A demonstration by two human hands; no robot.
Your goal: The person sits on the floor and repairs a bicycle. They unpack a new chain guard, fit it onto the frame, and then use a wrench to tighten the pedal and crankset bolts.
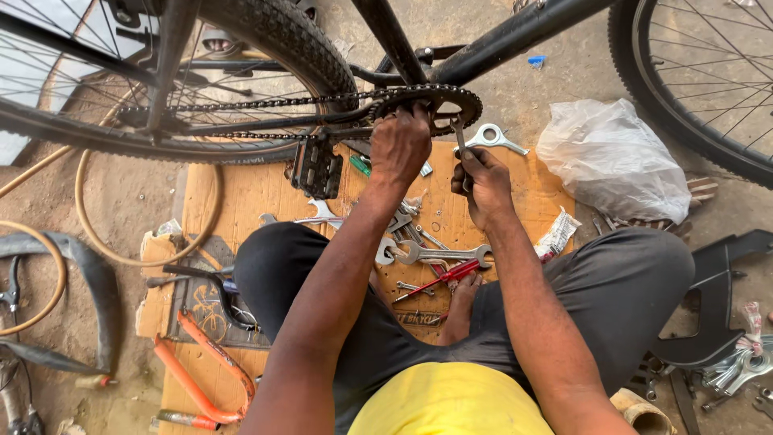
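I squat over a black bicycle whose chainring (451, 101) and chain (241, 103) run across the top of the view. My left hand (400, 145) grips the bottom bracket area just below the chainring. My right hand (481, 184) is closed on a slim metal tool (460, 138) whose tip points up at the chainring. A black pedal (316, 167) hangs left of my left hand.
Several wrenches (439, 254) and a red-handled screwdriver (439, 278) lie on cardboard (241, 193) between my knees. A white plastic bag (608, 157) sits at right, an orange frame part (205, 374) at lower left, a tube (93, 278) and tan hose (145, 258) at left.
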